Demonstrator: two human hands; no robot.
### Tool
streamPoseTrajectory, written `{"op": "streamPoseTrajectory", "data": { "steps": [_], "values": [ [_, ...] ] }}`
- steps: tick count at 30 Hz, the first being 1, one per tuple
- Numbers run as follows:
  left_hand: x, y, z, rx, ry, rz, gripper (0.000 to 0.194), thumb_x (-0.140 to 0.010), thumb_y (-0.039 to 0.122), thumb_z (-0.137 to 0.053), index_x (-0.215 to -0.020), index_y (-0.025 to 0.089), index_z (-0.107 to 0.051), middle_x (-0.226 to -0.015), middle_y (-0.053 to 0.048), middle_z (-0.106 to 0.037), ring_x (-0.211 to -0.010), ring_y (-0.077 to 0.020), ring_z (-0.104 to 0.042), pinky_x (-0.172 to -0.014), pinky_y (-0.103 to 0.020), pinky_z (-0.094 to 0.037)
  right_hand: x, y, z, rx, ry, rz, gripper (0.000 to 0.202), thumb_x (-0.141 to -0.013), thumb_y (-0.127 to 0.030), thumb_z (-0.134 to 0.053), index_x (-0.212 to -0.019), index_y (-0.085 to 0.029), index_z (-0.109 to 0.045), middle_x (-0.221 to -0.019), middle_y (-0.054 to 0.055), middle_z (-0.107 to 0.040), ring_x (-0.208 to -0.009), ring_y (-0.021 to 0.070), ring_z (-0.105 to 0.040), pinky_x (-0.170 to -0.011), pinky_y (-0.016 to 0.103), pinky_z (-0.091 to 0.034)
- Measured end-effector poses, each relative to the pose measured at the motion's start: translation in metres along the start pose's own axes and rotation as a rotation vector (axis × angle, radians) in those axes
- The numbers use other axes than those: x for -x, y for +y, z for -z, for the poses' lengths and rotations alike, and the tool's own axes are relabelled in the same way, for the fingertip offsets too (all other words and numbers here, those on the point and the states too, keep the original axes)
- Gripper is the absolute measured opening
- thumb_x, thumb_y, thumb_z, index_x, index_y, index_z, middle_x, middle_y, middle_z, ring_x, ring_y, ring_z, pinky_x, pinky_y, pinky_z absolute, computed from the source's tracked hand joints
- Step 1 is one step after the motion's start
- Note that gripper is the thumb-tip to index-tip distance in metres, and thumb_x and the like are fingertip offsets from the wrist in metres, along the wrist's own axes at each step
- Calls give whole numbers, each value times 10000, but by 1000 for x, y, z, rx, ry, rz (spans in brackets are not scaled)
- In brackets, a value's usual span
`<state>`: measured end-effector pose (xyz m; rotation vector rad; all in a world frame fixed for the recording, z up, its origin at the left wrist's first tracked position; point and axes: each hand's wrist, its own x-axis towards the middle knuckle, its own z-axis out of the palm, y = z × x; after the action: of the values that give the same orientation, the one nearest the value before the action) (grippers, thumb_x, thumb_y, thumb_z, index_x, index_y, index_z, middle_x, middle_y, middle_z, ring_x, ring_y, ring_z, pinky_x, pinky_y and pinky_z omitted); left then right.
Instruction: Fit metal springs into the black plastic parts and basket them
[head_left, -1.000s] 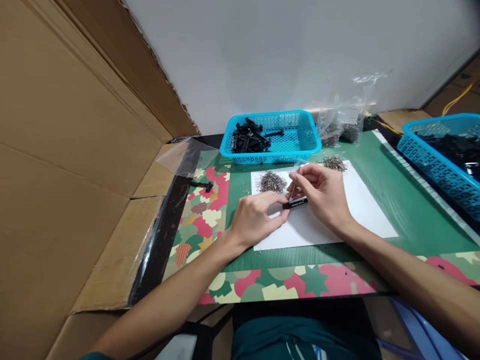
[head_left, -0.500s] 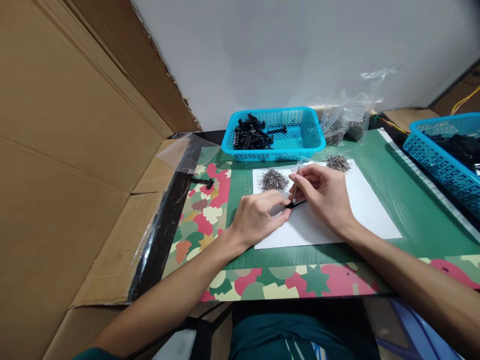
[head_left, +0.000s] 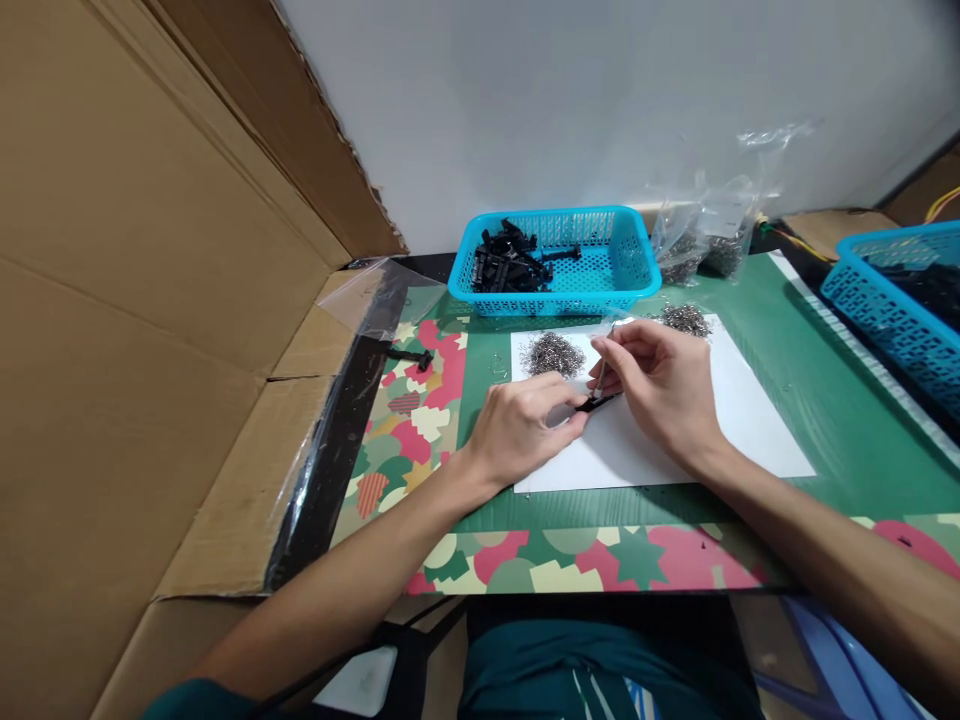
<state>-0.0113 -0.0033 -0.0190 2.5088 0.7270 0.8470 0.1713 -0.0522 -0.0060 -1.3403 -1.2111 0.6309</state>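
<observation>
Over white paper (head_left: 600,462), clamping black part (head_left: 598,403) in left fingers (head_left: 571,430), thin tool (head_left: 601,377) in right fingers (head_left: 616,354); seemingly unfinished; near heaped metal pieces (head_left: 553,355).

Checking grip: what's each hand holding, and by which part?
Left hand: black plastic piece, by its left end. Right hand: slim tool, by its shaft.

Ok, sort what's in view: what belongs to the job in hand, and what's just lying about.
Belongs, or likely so:
black part, in the left grip
thin tool, in the right grip
white sheet below
heap of small metal pieces
blue basket holding black parts

Seemingly lying about:
flat clear bag at left
coloured wires
</observation>
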Motion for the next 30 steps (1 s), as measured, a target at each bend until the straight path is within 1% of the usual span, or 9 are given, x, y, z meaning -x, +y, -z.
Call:
{"op": "streamPoseTrajectory", "data": {
  "steps": [4, 9, 12, 15, 20, 25, 30],
  "values": [
    [0, 2, 0, -2, 1, -6, 60, -871, 165, -739, -911, 188, -776, -922, -18, -799, -754, -158, -727, -673, -271, -516, 2, -2, -1, 47, -1, 39, 313, -969, -492, -713, -844, -211, -654, -685, 27, -719, -571, 174, -700, -579, 320, -590],
    [0, 1, -1, -8, -5, 9, 55, -863, 173, -735, -886, 195, -780, -896, -10, -788, -723, -149, -697, -637, -266, -480, 5, -1, -1, 146, 3, 127, 262, -999, -437, -686, -857, -220, -654, -691, 18, -728, -570, 164, -694, -578, 308, -573],
    [-1, 1, -1, 19, -4, 4, 47, -863, 168, -734, -862, 190, -776, -856, -4, -772, -689, -138, -670, -612, -261, -450, 8, 2, -3, 224, 49, 231, 215, -998, -378, -692, -864, -215, -650, -674, -3, -727, -556, 152, -698, -565, 281, -562],
    [-2, 1, 0, 45, -17, 2, 38, -869, 173, -738, -849, 181, -769, -827, -6, -756, -692, -140, -661, -622, -261, -447, 11, 6, -5, 299, 109, 329, 178, -1007, -333, -676, -882, -208, -649, -685, -4, -737, -559, 141, -713, -550, 252, -555],
    [-3, 0, 0, 112, 1, 25, 38, -846, 157, -778, -826, 169, -748, -817, -4, -762, -682, -136, -662, -619, -253, -439, 16, 9, -7, 388, 155, 445, 185, -1026, -343, -642, -888, -222, -625, -685, -5, -751, -571, 141, -736, -523, 225, -547],
    [-4, -1, 0, 137, -2, 31, 41, -852, 157, -792, -837, 163, -754, -822, -10, -775, -666, -131, -652, -602, -251, -417, 16, 10, -6, 444, 135, 479, 178, -1039, -319, -614, -889, -224, -616, -688, -5, -750, -573, 141, -735, -529, 225, -542],
    [-4, -2, 0, 154, -11, 71, 53, -850, 155, -800, -819, 164, -759, -813, -7, -777, -655, -126, -643, -591, -248, -405, 17, 11, -6, 440, 136, 499, 135, -1030, -265, -618, -901, -227, -603, -682, -19, -747, -581, 140, -743, -528, 215, -539]
  ]
}}
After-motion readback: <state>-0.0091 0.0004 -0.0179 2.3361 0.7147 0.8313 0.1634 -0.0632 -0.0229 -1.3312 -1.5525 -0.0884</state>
